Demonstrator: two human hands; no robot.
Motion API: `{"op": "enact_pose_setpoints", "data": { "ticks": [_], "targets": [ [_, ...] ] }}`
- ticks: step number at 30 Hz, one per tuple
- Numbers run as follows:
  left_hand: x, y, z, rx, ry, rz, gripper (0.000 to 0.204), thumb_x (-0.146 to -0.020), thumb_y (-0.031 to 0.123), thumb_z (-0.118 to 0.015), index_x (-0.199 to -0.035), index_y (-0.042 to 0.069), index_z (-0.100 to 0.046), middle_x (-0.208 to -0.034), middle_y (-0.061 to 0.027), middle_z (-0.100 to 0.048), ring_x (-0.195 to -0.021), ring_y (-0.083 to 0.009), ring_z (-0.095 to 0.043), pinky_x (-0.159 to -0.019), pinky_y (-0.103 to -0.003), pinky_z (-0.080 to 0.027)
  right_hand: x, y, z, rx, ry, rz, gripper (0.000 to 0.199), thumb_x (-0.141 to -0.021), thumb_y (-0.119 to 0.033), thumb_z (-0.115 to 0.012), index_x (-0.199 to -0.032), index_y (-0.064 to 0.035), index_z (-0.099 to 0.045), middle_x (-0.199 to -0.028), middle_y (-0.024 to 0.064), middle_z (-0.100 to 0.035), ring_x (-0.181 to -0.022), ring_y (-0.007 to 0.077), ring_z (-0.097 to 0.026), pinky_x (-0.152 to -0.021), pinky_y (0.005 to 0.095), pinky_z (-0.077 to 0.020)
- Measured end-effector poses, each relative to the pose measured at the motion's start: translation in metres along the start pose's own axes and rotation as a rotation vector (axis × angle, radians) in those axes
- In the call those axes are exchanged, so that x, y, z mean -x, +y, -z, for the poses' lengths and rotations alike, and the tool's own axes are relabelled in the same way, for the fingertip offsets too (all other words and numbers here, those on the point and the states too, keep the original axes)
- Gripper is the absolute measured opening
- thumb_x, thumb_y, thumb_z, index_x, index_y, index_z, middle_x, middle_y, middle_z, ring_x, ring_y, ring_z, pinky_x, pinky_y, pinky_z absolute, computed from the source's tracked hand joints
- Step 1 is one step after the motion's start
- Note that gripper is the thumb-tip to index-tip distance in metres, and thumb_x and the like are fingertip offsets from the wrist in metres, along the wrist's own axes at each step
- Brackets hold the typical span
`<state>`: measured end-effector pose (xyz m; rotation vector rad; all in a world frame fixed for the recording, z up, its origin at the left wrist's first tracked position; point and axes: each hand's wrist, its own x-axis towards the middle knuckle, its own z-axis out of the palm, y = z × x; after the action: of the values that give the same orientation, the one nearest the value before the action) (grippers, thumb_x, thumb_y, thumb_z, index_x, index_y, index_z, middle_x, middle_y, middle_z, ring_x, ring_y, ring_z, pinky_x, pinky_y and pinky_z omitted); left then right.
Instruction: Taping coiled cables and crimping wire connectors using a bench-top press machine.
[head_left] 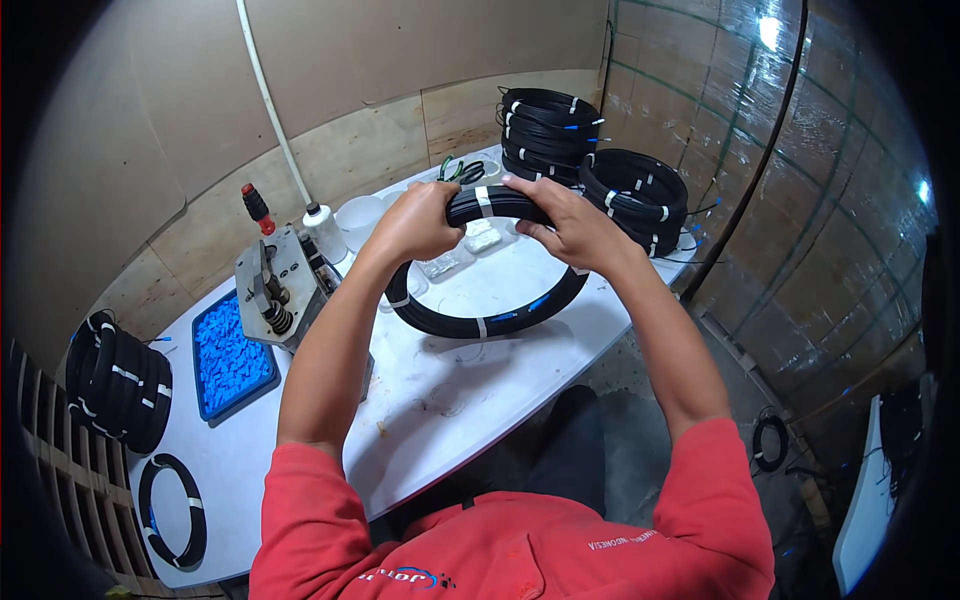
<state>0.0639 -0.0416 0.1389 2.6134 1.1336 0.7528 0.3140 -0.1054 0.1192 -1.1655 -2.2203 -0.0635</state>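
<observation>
Both my hands grip the far side of a coil of black cable (449,324), bound with white tape bands and showing blue connector pieces on its near side. My left hand (420,222) is closed round it left of a white band, and my right hand (572,225) is wrapped round it on the right. The coil is tilted over the white table (420,440); whether its near edge touches the top I cannot tell. Through the ring show small clear plastic bags (447,262) and a white packet (483,236).
Left stands a metal hand press (275,285) beside a blue tray (232,408) of small blue parts. A white bottle (322,232), bowl (360,220) and pliers (463,172) lie beyond. Coil stacks stand back right (545,135), (632,195) and left (118,380); a single coil (195,520) lies front left.
</observation>
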Motion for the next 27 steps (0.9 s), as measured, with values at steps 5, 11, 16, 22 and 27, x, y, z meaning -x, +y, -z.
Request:
{"op": "enact_pose_setpoints", "data": {
  "ticks": [5,11,16,22,27],
  "targets": [
    [-0.002,-0.001,-0.004,-0.009,0.011,-0.032,0.028,-0.072,0.011,-0.076,-0.093,-0.004,-0.068,-0.078,-0.0207,-0.068,-0.073,-0.0338,-0.067,-0.07,-0.04,-0.052,-0.007,-0.007,0.0,0.082,-0.045,0.044,0.064,-0.094,-0.019,-0.07,-0.152,-0.0241,-0.042,-0.105,0.0151,-0.057,-0.091,0.035,-0.061,-0.082,0.045,-0.0514],
    [0.031,-0.018,-0.017,0.229,0.261,-0.045,0.045,-0.067,0.025,-0.091,-0.098,0.0,-0.072,-0.078,-0.0113,-0.07,-0.07,-0.0206,-0.065,-0.069,-0.036,-0.051,0.012,-0.002,0.003,-0.037,0.089,-0.101,0.06,-0.094,-0.013,-0.07,-0.148,-0.0241,-0.049,-0.106,0.0149,-0.062,-0.093,0.0337,-0.066,-0.082,0.0399,-0.0537],
    [0.036,-0.034,-0.022,0.24,0.171,0.178,0.035,-0.077,0.027,-0.084,-0.09,-0.002,-0.07,-0.073,-0.0152,-0.067,-0.065,-0.0246,-0.06,-0.065,-0.037,-0.048,0.052,0.029,-0.031,-0.217,0.404,-0.154,0.057,-0.096,-0.019,-0.069,-0.148,-0.0166,-0.047,-0.134,0.0216,-0.062,-0.121,0.0375,-0.063,-0.102,0.0425,-0.049],
    [0.028,-0.013,-0.012,0.145,0.164,0.052,0.03,-0.081,0.024,-0.078,-0.087,-0.003,-0.066,-0.07,-0.0172,-0.064,-0.061,-0.0263,-0.058,-0.062,-0.039,-0.047,0.056,0.019,-0.022,-0.12,0.334,-0.146,0.065,-0.092,-0.036,-0.073,-0.149,-0.0175,-0.047,-0.136,0.0191,-0.058,-0.127,0.0367,-0.055,-0.109,0.0448,-0.0418],
    [0.014,0.009,-0.017,0.066,0.109,-0.061,0.029,-0.079,0.019,-0.077,-0.095,-0.003,-0.069,-0.075,-0.0212,-0.068,-0.068,-0.0355,-0.065,-0.067,-0.043,-0.052,0.024,0.001,0.016,0.215,0.215,0.08,0.066,-0.09,-0.047,-0.071,-0.147,-0.0195,-0.051,-0.129,0.0125,-0.061,-0.121,0.0326,-0.057,-0.108,0.0442,-0.0377]
  ]
}}
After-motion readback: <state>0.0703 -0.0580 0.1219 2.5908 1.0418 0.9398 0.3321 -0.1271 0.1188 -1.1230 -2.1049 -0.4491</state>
